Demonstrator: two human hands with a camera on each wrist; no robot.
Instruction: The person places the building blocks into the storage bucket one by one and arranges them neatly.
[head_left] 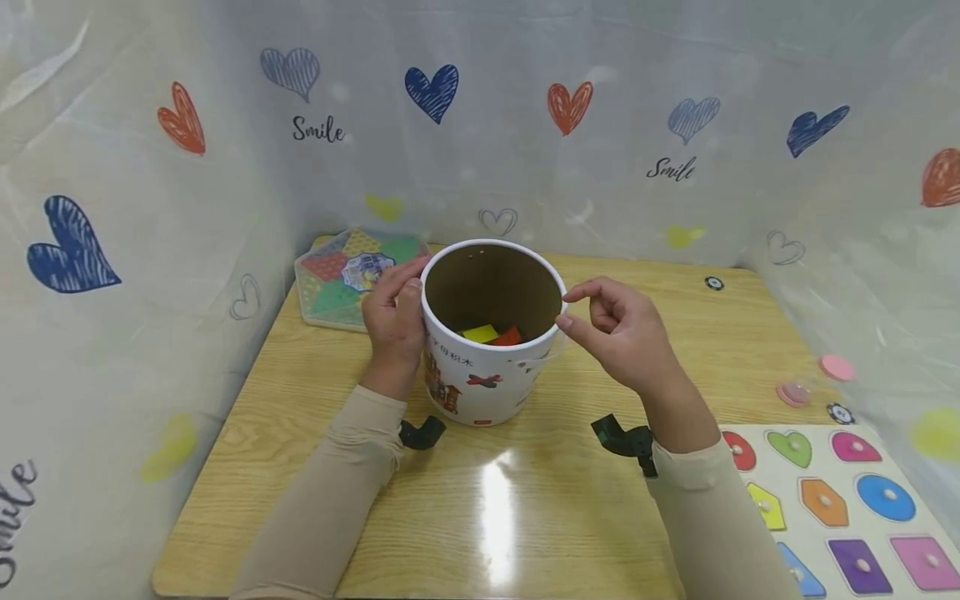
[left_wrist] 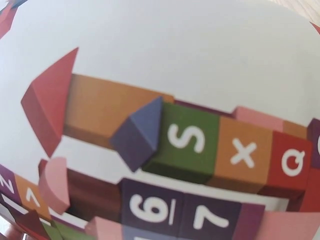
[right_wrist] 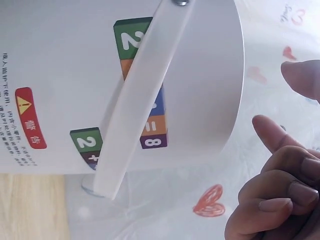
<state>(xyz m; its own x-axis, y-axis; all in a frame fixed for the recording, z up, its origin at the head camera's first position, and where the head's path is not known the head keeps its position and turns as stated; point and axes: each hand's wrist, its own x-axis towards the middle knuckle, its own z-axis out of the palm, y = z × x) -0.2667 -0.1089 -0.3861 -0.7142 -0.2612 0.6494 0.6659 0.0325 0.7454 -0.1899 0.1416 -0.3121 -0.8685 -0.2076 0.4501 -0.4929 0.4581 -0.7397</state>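
A white bucket (head_left: pixel 480 387) with printed pictures of lettered and numbered blocks stands upright on the table, its lid off. Inside, at the bottom, a yellow block (head_left: pixel 480 333) and a red block (head_left: pixel 508 337) show. My left hand (head_left: pixel 395 321) holds the bucket's left side near the rim; its fingertips are partly hidden. At the right rim is my right hand (head_left: pixel 618 329), thumb and index finger spread apart, the other fingers curled. The right wrist view shows a gap between these fingers and the bucket. A white strap handle (right_wrist: pixel 140 100) hangs down the bucket's side.
Behind the left hand lies a clear case with a colourful patterned lid (head_left: pixel 337 287). A shape puzzle board (head_left: pixel 813 458) with knobbed pieces covers the right front corner of the table (head_left: pixel 300 500). Small pink-capped items (head_left: pixel 836 367) and round black-and-white discs (head_left: pixel 715 283) sit along the right.
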